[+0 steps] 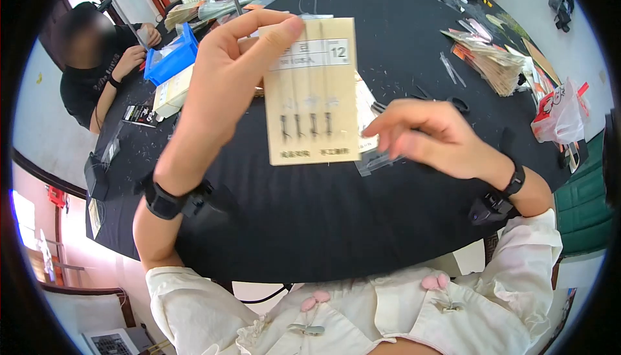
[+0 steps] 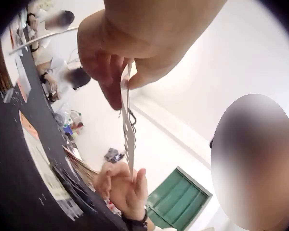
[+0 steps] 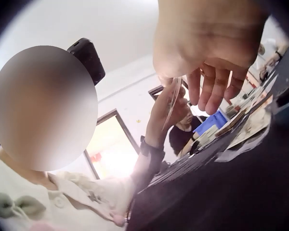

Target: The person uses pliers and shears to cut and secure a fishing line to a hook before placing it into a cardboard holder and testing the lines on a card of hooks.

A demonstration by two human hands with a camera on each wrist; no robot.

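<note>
Pinched at its top edge between my left hand's thumb and fingers is a cream card with black printing and the number 12. Several thin lines run down its face, each ending in a small dark hook-like piece; the left wrist view shows the card nearly edge-on, with curved hook shapes standing out from it. Just right of the card's lower edge, my right hand hovers with loosely bent fingers, its fingertips close to the card. From the right wrist, the fingers hang relaxed.
A black-covered table lies below. On it are stacked cards, scissors, a plastic bag and a blue bin. Further cards lie behind the held one. Another person sits at the left.
</note>
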